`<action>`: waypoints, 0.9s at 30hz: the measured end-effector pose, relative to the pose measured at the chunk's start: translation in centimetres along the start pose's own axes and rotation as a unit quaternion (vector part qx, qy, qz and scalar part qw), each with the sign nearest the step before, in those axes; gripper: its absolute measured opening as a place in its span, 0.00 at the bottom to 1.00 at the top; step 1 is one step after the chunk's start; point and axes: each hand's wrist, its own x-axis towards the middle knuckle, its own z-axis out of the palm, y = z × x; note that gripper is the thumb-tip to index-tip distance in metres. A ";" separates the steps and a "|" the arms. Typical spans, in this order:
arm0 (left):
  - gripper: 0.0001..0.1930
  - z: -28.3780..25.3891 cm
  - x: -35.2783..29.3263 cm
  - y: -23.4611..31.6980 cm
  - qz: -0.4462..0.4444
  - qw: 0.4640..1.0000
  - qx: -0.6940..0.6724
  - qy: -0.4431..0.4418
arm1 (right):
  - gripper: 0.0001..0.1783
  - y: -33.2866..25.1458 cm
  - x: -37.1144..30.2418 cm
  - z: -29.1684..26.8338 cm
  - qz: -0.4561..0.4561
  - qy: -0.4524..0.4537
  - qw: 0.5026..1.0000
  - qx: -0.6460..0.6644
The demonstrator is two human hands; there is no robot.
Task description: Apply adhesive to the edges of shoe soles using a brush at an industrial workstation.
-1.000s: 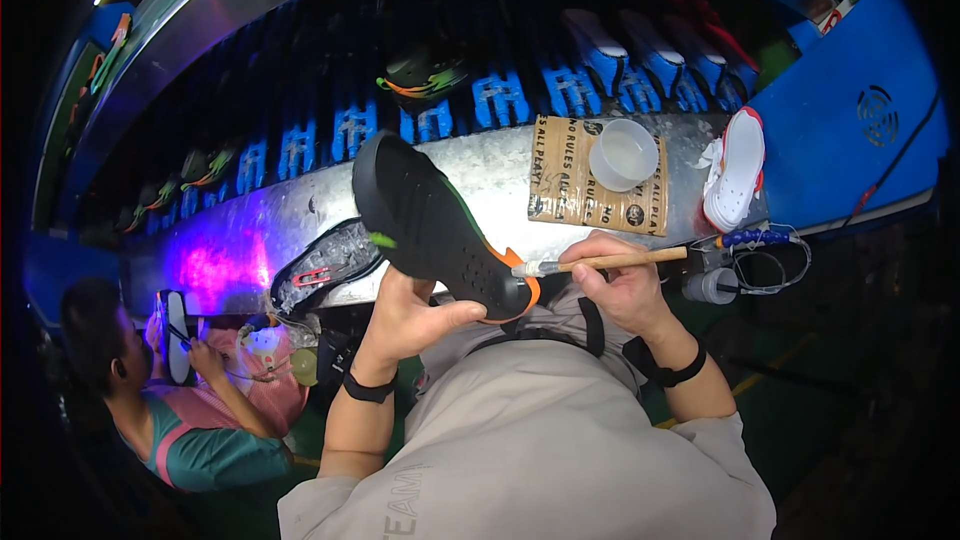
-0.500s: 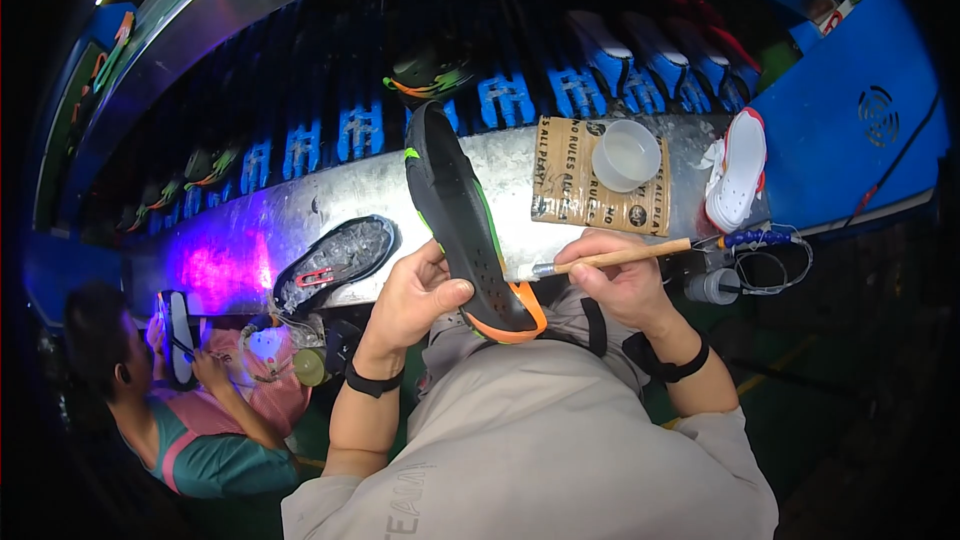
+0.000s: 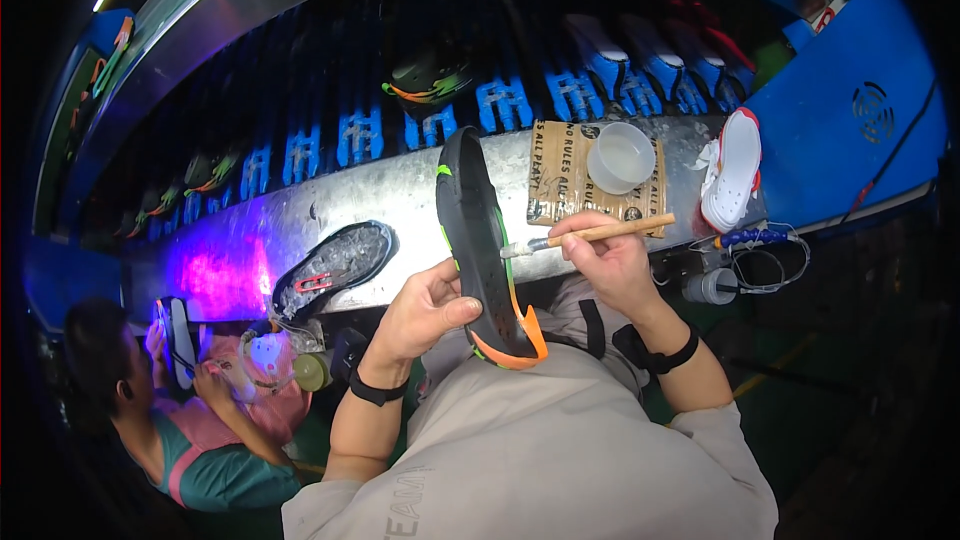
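My left hand (image 3: 432,312) grips a black shoe sole (image 3: 470,215) with green and orange trim, its thumb on the inner face near the heel end. The sole stands slanted, its long end pointing away from me. Between the fingers and thumb of my right hand (image 3: 610,265) is a wooden-handled brush (image 3: 590,234). Its pale bristles touch the sole's right edge around mid-length. A clear plastic cup (image 3: 621,158) with pale contents sits on a flattened cardboard piece (image 3: 550,202) beyond my right hand.
On the metal bench (image 3: 400,200) lie a dark, plastic-lined shoe part (image 3: 335,268) at left and a white-and-red sole (image 3: 733,168) at right. Blue holders (image 3: 360,137) line the dark machine behind. Another person (image 3: 200,430) works at lower left. Coiled wire (image 3: 765,258) hangs at right.
The sole has shifted right and slightly toward me. My right hand has moved up and left, carrying the brush tip from the heel end to the sole's mid-length edge.
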 end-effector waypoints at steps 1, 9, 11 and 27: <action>0.38 0.0 0.0 -0.1 -0.004 1.000 -0.001 -0.004 | 0.07 0.1 0.2 0.0 -0.002 0.000 1.000 -0.007; 0.37 -0.3 -0.3 -0.1 -0.014 0.999 -0.020 -0.022 | 0.05 0.6 2.0 0.4 -0.039 0.027 0.997 -0.061; 0.37 -0.4 -0.4 -0.1 -0.014 0.999 -0.025 -0.027 | 0.06 0.7 2.2 0.7 -0.054 0.031 0.996 -0.067; 0.37 0.1 -0.6 0.3 0.007 0.999 0.032 -0.014 | 0.05 -0.5 -0.3 1.0 -0.118 0.011 0.984 -0.132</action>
